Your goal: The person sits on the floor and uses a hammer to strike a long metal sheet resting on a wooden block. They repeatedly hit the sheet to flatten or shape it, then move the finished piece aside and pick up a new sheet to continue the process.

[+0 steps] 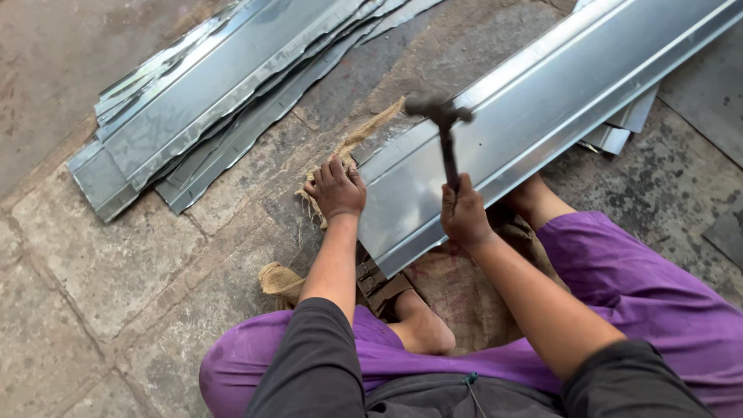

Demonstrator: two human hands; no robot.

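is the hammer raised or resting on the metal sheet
Raised: the right hand holds the hammer handle upright, its head above the metal sheet. Whether it touches, cannot tell.

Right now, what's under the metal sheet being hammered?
Burlap sacking lies under the near end of the metal sheet, a frayed strip poking out by the left hand. Farther along, the sheet covers whatever is beneath.

no packages, no labels, no signs, no screens anywhere in view
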